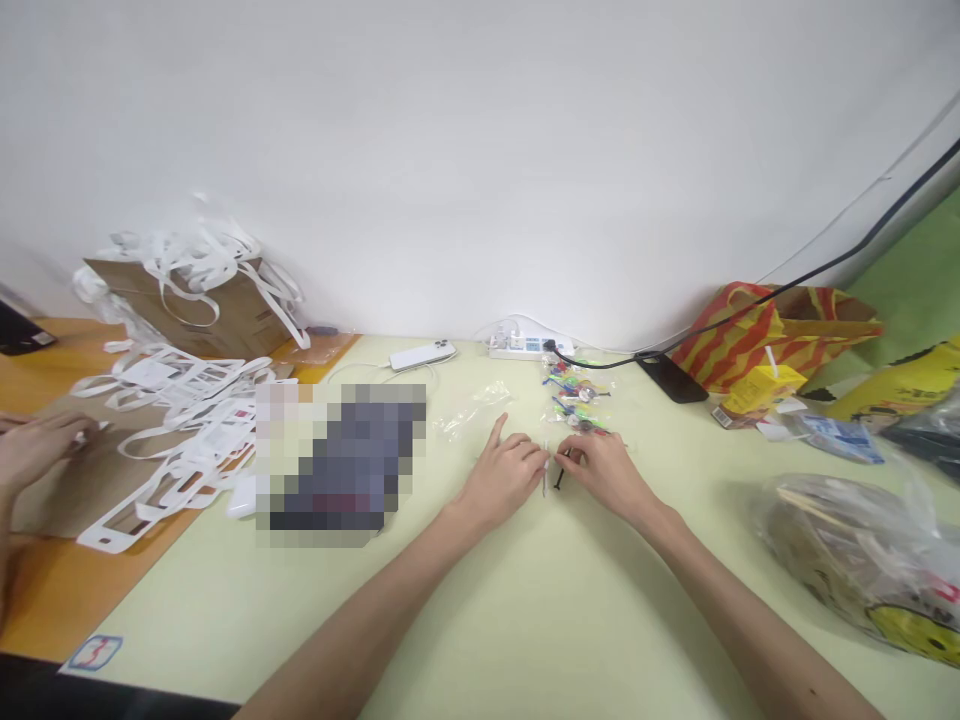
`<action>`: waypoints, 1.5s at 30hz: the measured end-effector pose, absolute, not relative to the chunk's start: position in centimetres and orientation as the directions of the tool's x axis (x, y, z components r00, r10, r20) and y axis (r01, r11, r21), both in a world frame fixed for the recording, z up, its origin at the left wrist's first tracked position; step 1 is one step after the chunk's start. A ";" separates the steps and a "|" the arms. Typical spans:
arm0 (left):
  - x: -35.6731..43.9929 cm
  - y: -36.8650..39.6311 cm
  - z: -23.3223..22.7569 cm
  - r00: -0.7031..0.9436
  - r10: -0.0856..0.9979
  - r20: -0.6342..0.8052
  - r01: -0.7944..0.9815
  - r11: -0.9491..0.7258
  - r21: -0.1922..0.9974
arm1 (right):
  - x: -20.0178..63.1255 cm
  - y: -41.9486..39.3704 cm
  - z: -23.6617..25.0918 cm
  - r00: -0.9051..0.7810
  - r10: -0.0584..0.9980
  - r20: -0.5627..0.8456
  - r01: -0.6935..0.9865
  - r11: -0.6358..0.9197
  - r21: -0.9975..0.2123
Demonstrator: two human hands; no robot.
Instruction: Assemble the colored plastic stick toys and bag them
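A pixelated block (341, 455) hides whatever lies on the desk (525, 620) there. The small dark piece (559, 480) between the two hands is too tiny to identify. A co-worker's hand (37, 450) and the plastic bag (862, 550) are cut off by the edges.

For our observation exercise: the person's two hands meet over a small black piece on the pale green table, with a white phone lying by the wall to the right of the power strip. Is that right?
Not quite. In the head view the white phone lies left of the power strip, not right. The left hand and right hand do meet over the small black piece on the pale green table.
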State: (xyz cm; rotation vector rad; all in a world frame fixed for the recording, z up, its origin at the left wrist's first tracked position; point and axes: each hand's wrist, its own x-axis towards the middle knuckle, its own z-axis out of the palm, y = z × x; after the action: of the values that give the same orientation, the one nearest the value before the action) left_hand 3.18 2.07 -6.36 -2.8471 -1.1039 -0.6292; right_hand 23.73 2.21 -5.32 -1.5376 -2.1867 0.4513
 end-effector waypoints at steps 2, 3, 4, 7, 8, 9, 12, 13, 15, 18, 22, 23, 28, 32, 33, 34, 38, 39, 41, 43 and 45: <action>2.8 1.8 -6.3 0.663 0.644 0.381 0.650 -0.748 0.135 | 24.8 2.3 -4.7 -0.329 0.932 0.152 0.728 0.353 -0.588; 2.6 1.6 -6.3 0.655 0.648 0.388 0.651 -0.745 0.145 | 25.6 2.3 -4.4 -0.321 0.933 0.163 0.695 0.349 -0.629; 2.5 1.5 -6.3 0.647 0.653 0.395 0.653 -0.741 0.155 | 26.5 2.3 -4.1 -0.297 0.937 0.183 0.678 0.342 -0.651; 2.3 1.3 -6.3 0.620 0.666 0.414 0.662 -0.728 0.181 | 29.5 2.2 -3.9 -0.216 0.943 0.254 0.757 0.326 -0.566; 2.3 1.3 -6.3 0.618 0.666 0.417 0.662 -0.727 0.180 | 30.4 2.1 -4.1 -0.222 0.939 0.262 0.787 0.332 -0.520; 2.4 1.2 -6.3 0.621 0.662 0.419 0.660 -0.730 0.175 | 31.1 2.0 -4.4 -0.240 0.935 0.260 0.807 0.342 -0.482; 3.0 1.0 -6.2 0.661 0.631 0.405 0.635 -0.759 0.144 | 32.3 1.5 -5.8 -0.294 0.928 0.228 0.830 0.367 -0.421; 3.2 1.0 -6.1 0.675 0.621 0.397 0.625 -0.768 0.140 | 32.4 1.3 -6.2 -0.307 0.926 0.218 0.832 0.373 -0.411; 3.5 0.8 -6.0 0.693 0.611 0.383 0.607 -0.781 0.146 | 32.2 1.1 -6.7 -0.323 0.925 0.200 0.837 0.378 -0.396; 3.7 0.7 -6.0 0.699 0.603 0.385 0.587 -0.791 0.171 | 31.7 1.0 -6.8 -0.341 0.925 0.169 0.841 0.380 -0.384; 3.7 0.5 -6.1 0.693 0.595 0.407 0.564 -0.799 0.208 | 31.3 1.2 -6.6 -0.365 0.920 0.140 0.837 0.391 -0.383; 3.7 0.4 -6.1 0.692 0.593 0.412 0.559 -0.801 0.215 | 31.2 1.2 -6.7 -0.366 0.920 0.140 0.835 0.391 -0.388; 3.8 0.1 -6.0 0.688 0.582 0.434 0.534 -0.811 0.239 | 31.1 1.2 -7.2 -0.382 0.911 0.156 0.821 0.412 -0.394; 3.9 0.0 -6.0 0.706 0.558 0.437 0.507 -0.828 0.238 | 31.0 1.2 -7.4 -0.385 0.905 0.180 0.820 0.425 -0.383; 3.9 0.0 -6.0 0.713 0.553 0.432 0.502 -0.832 0.236 | 31.0 1.2 -7.3 -0.388 0.904 0.182 0.819 0.428 -0.383; 3.9 -0.1 -6.0 0.718 0.550 0.427 0.499 -0.834 0.236 | 30.9 1.1 -7.3 -0.389 0.903 0.183 0.819 0.430 -0.380; 4.1 -0.3 -5.8 0.717 0.551 0.427 0.493 -0.834 0.247 | 30.8 1.0 -7.2 -0.399 0.901 0.171 0.827 0.434 -0.356; 4.1 -0.4 -5.7 0.717 0.550 0.428 0.492 -0.834 0.250 | 30.8 1.0 -7.1 -0.400 0.900 0.171 0.828 0.435 -0.354; 4.2 -0.6 -5.6 0.719 0.549 0.426 0.490 -0.835 0.249 | 30.8 1.0 -7.0 -0.402 0.899 0.174 0.828 0.438 -0.349; 4.3 -0.9 -5.6 0.723 0.546 0.424 0.490 -0.837 0.243 | 30.8 0.9 -7.0 -0.404 0.896 0.185 0.829 0.444 -0.339; 4.4 -1.2 -5.8 0.723 0.538 0.433 0.487 -0.842 0.234 | 30.9 0.8 -6.9 -0.404 0.892 0.205 0.830 0.451 -0.328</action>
State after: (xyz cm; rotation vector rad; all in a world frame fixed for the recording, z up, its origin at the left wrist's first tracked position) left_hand 4.39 -1.17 -5.76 -3.0118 -0.8986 -0.8087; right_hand 30.85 0.81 -6.94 -1.4625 -2.3585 0.2461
